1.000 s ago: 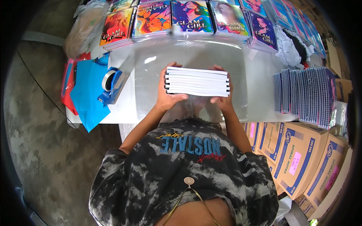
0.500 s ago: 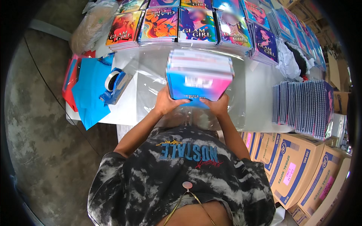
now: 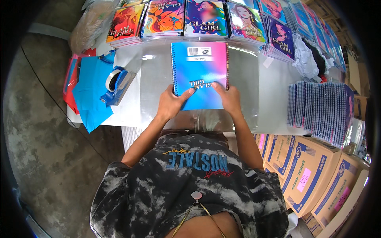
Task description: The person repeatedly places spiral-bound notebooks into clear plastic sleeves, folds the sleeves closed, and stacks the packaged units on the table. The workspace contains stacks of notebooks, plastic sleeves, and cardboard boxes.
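Between my two hands is a stack of spiral notebooks point(image 3: 200, 71), its top cover blue and pink with a white label near the far edge. My left hand point(image 3: 171, 102) grips the near left side, thumb over the cover. On the right side my right hand point(image 3: 229, 98) holds it the same way, thumb on top. The spiral binding runs along the left edge. Beneath lies a clear plastic sheet point(image 3: 156, 71) on the white table. How many notebooks are in the stack is hidden by the top cover.
Colourful notebook stacks point(image 3: 164, 18) line the far side. A blue tape dispenser point(image 3: 119, 87) and blue sheets point(image 3: 93, 93) lie at left. Spiral notebooks point(image 3: 319, 113) stand in a row at right, near crumpled white plastic point(image 3: 304, 59). Cardboard boxes point(image 3: 311, 174) sit below the right edge.
The stack has gone from tilted up, with its page edges showing, to lying level with its top cover facing up. Both hands have stayed on it.
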A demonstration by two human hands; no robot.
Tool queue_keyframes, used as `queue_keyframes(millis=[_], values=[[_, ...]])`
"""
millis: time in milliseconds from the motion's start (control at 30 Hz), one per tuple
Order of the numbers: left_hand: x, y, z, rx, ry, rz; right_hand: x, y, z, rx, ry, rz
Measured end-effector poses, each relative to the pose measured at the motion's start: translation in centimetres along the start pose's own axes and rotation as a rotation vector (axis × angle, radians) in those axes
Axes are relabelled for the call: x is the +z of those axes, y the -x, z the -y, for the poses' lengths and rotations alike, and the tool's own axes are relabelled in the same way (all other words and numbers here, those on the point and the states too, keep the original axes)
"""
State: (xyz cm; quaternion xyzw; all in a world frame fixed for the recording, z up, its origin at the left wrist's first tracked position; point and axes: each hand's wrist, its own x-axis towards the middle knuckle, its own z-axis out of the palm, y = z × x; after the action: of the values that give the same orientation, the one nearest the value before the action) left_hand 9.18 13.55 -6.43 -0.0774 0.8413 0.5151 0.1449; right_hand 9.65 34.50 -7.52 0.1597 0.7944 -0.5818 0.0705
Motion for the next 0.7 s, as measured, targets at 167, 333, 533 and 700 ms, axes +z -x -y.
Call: queue_keyframes(millis=[167,333,533,700], values=[[-1.4,-1.7,1.5,-0.181,-0.037,0.179,1.5,-1.7,-2.2,0.192,0.197,0.172],[-2.7,-3.0,0.7,-0.291,-0.574,0.236,1.8,-1.7,0.2,0.247,0.665,0.233],[-2.1,-3.5,3.9,0.234,-0.172,-0.250,0.3,0.0,-3.1,-0.142,0.362,-0.342],[-1.0,-6.0,9.9,0.049,-0.738,-0.773,-1.4,-0.1,-9.7,-0.081,0.922,-0.724]])
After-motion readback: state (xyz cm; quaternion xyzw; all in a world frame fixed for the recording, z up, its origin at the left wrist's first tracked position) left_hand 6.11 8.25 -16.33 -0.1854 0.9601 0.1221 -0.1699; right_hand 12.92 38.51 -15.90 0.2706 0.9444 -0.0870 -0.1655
